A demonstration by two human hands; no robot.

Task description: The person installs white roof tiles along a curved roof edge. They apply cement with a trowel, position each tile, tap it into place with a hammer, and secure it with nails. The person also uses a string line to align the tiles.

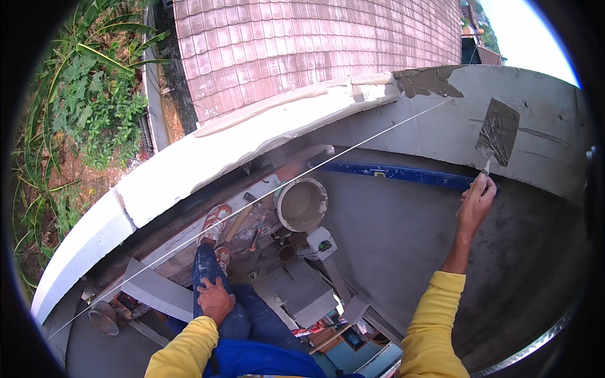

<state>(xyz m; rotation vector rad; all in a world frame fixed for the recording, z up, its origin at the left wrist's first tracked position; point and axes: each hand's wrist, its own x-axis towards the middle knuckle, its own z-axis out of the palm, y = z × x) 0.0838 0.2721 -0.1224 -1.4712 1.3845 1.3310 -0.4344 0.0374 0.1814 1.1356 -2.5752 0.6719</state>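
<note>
My right hand (477, 208) grips the handle of a trowel (501, 131). The trowel's flat blade, smeared with grey mortar, is up against the pale grey block wall (435, 123). A patch of wet mortar (423, 82) covers part of the wall's top, to the left of the blade. Just below my right hand is one end of a long blue spirit level (409, 174). My left hand (215, 300) rests on my bent knee with its fingers spread, holding nothing. Between my hands stands a bucket (279, 203) with grey mortar inside.
A taut white string (372, 137) crosses diagonally. White blocks (252, 142) cap the wall at left, before a tiled roof (302, 44). By my feet lie a hammer (238, 224) and other tools; a tape measure (324, 246) sits on a block. The ground drops far below at left.
</note>
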